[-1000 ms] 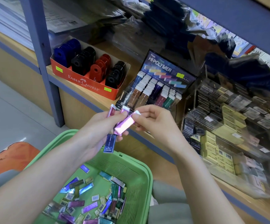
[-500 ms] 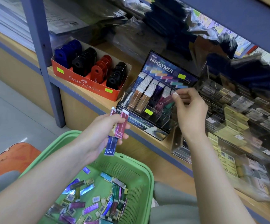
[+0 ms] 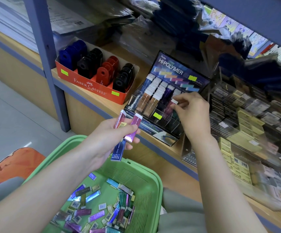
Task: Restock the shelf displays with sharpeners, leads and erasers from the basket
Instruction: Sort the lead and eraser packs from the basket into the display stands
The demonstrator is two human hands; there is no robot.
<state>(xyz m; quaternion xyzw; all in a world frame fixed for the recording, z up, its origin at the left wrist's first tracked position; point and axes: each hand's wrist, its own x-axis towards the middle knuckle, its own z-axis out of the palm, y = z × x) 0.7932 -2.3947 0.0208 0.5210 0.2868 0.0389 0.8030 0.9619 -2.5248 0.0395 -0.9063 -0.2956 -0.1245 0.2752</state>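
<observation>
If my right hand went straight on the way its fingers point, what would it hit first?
Likely the purple erasers standing in the display rack, just past the magenta eraser your right hand pinches; depth is unclear.

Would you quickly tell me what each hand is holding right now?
Left hand: grips two pink erasers and a blue eraser.
Right hand: pinches a dark pink eraser in the display rack.

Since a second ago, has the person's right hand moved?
Yes. The right hand left the left hand and carried a pink eraser up to the Hi-Polymer display on the shelf.
</observation>
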